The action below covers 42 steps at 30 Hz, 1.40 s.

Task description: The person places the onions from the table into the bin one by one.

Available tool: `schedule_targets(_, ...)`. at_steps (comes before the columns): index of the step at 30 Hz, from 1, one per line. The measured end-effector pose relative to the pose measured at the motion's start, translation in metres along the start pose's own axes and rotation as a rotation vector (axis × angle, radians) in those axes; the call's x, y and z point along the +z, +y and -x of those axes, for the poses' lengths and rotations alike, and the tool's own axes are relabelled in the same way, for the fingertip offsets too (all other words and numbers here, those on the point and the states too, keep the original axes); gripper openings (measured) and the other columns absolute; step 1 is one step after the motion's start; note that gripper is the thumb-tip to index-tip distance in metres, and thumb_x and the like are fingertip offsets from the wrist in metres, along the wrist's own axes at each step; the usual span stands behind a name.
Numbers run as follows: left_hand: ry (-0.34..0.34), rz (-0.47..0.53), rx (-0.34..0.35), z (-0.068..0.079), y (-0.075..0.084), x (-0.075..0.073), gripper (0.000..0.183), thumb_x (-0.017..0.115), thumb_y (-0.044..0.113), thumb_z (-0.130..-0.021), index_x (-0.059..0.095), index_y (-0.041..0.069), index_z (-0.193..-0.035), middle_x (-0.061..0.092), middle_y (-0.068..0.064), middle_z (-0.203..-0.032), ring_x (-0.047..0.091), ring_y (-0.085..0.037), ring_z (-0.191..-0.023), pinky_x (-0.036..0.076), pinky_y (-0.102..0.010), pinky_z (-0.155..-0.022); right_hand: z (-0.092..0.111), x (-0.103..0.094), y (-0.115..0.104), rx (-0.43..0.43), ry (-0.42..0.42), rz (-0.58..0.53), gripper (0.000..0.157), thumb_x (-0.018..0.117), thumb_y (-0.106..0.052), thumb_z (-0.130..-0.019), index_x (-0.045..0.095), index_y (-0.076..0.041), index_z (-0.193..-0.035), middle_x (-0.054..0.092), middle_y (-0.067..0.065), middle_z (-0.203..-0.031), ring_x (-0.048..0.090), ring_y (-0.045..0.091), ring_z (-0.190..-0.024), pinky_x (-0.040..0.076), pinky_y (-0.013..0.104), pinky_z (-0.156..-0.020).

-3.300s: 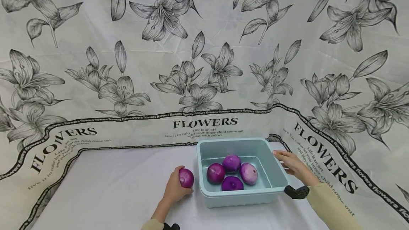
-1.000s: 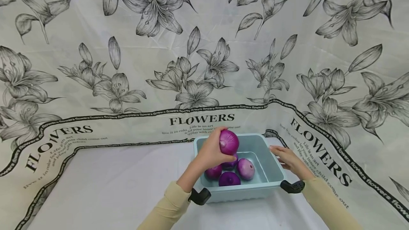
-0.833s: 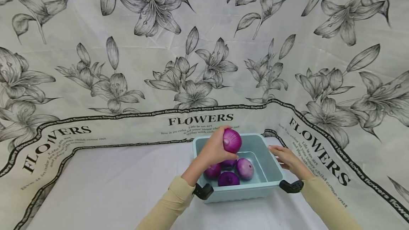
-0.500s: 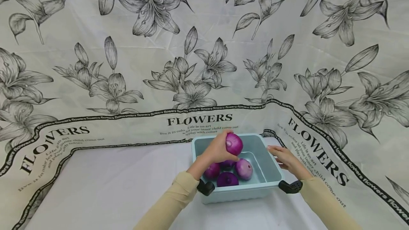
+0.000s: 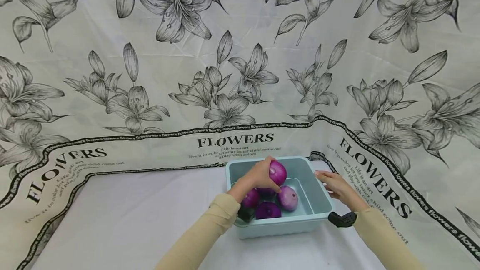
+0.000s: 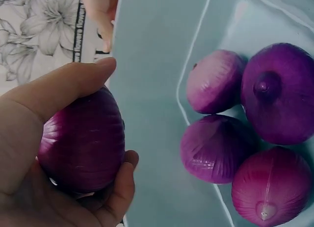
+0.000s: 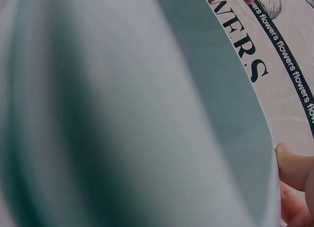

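In the head view my left hand (image 5: 258, 175) grips a red onion (image 5: 278, 173) above the light-blue plastic basin (image 5: 285, 221). In the left wrist view, the thumb and fingers wrap round this onion (image 6: 86, 141). Several more purple onions lie together on the basin's floor, among them a pale one (image 5: 288, 198), a dark one (image 5: 268, 210) and a reddish one (image 6: 272, 187). My right hand (image 5: 339, 187) is at the basin's right side, fingers loosely extended. Its fingertips (image 7: 283, 151) touch the outside of the rim in the right wrist view.
The basin stands on a white-covered table (image 5: 131, 220). Behind and to both sides hangs a white cloth (image 5: 195, 74) printed with flowers and lettering. A black wrist device (image 5: 342, 219) sits at the right cuff, close to the basin's front right corner.
My left hand has lifted the onion from the table left of the basin, carried it right over the basin, and lowered it slightly. The right hand has stayed at the basin's side.
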<state>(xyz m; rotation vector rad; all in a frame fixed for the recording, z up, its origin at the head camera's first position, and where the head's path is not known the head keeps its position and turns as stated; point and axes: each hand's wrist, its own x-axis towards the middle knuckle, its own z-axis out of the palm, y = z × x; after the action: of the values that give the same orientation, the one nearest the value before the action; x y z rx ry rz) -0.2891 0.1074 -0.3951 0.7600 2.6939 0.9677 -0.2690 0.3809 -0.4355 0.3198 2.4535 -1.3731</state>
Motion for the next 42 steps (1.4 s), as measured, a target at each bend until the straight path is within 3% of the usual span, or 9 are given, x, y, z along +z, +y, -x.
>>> schedule_targets(7, -0.14, -0.069, -0.153, 0.002, -0.001, 0.003, 0.083, 0.085, 0.031, -0.055, 0.04, 0.014, -0.123, 0.058, -0.008, -0.112, 0.058, -0.02, -0.1, 0.049, -0.035, -0.086, 0.001, 0.003, -0.002, -0.004, -0.01, 0.023, 0.074, 0.038, -0.054, -0.09, 0.024, -0.001, -0.14, 0.029, 0.026, -0.142, 0.035, 0.046, -0.125, 0.042, 0.052, -0.094)
schedule_targets(14, -0.18, -0.115, -0.319, 0.004, -0.002, 0.003, 0.086, 0.084, 0.036, -0.054, 0.041, 0.014, -0.124, 0.057, -0.009, -0.114, 0.056, -0.025, -0.101, 0.048, -0.04, -0.086, 0.002, 0.002, -0.007, -0.018, -0.014, 0.032, 0.075, 0.036, -0.054, -0.091, 0.022, 0.001, -0.14, 0.029, 0.028, -0.141, 0.036, 0.047, -0.124, 0.043, 0.052, -0.093)
schedule_targets(19, -0.204, -0.144, -0.378, 0.003, -0.005, 0.007, 0.083, 0.084, 0.036, -0.054, 0.042, 0.013, -0.122, 0.057, -0.01, -0.114, 0.056, -0.026, -0.103, 0.047, -0.039, -0.089, -0.001, 0.002, -0.009, 0.024, 0.013, 0.017, 0.074, 0.039, -0.054, -0.09, 0.026, -0.002, -0.14, 0.03, 0.026, -0.142, 0.036, 0.046, -0.124, 0.044, 0.05, -0.091)
schedule_targets(22, -0.199, -0.119, -0.396, 0.002, -0.008, 0.008, 0.078, 0.085, 0.031, -0.055, 0.044, 0.008, -0.118, 0.058, -0.011, -0.109, 0.061, -0.024, -0.09, 0.051, -0.034, -0.081, -0.003, 0.003, -0.01, 0.03, 0.013, 0.011, 0.074, 0.04, -0.055, -0.089, 0.027, -0.003, -0.14, 0.031, 0.025, -0.141, 0.038, 0.045, -0.124, 0.046, 0.048, -0.089)
schedule_targets(26, -0.196, -0.057, -0.396, -0.005, -0.017, 0.013, 0.071, 0.084, 0.027, -0.057, 0.048, 0.005, -0.114, 0.059, -0.013, -0.103, 0.063, -0.021, -0.067, 0.052, -0.029, -0.063, -0.004, 0.004, -0.01, 0.02, 0.009, 0.001, 0.073, 0.041, -0.053, -0.089, 0.027, -0.002, -0.139, 0.032, 0.025, -0.141, 0.042, 0.043, -0.121, 0.048, 0.044, -0.086)
schedule_targets(30, -0.208, -0.043, -0.399, 0.002, -0.01, 0.004, 0.066, 0.081, 0.023, -0.061, 0.051, 0.005, -0.117, 0.059, -0.013, -0.107, 0.065, -0.025, -0.077, 0.053, -0.032, -0.071, -0.005, 0.005, -0.007, 0.01, 0.021, -0.035, 0.069, 0.043, -0.048, -0.09, 0.03, -0.001, -0.138, 0.045, 0.022, -0.131, 0.057, 0.027, -0.102, 0.05, 0.031, -0.075)
schedule_targets(33, -0.208, -0.077, -0.381, 0.006, -0.01, 0.001, 0.065, 0.08, 0.026, -0.063, 0.053, 0.008, -0.119, 0.06, -0.01, -0.111, 0.064, -0.023, -0.084, 0.051, -0.033, -0.076, -0.006, 0.006, -0.004, 0.013, 0.031, -0.049, 0.068, 0.045, -0.047, -0.089, 0.032, -0.001, -0.137, 0.055, 0.016, -0.121, 0.058, 0.014, -0.09, 0.049, 0.026, -0.069)
schedule_targets(37, -0.188, -0.074, -0.338, 0.013, -0.01, -0.004, 0.063, 0.077, 0.03, -0.067, 0.053, 0.009, -0.122, 0.058, -0.01, -0.117, 0.061, -0.024, -0.095, 0.05, -0.035, -0.082, -0.003, 0.006, -0.002, 0.01, 0.032, -0.006, 0.071, 0.043, -0.05, -0.09, 0.03, 0.0, -0.138, 0.05, 0.022, -0.126, 0.06, 0.024, -0.097, 0.05, 0.031, -0.072)
schedule_targets(42, -0.119, -0.045, -0.226, 0.021, -0.015, -0.013, 0.055, 0.071, 0.032, -0.073, 0.054, 0.011, -0.121, 0.058, -0.009, -0.121, 0.056, -0.024, -0.108, 0.047, -0.038, -0.09, 0.001, 0.002, -0.002, 0.01, 0.041, 0.024, 0.073, 0.04, -0.053, -0.09, 0.027, 0.0, -0.139, 0.035, 0.027, -0.137, 0.05, 0.038, -0.113, 0.048, 0.034, -0.076)
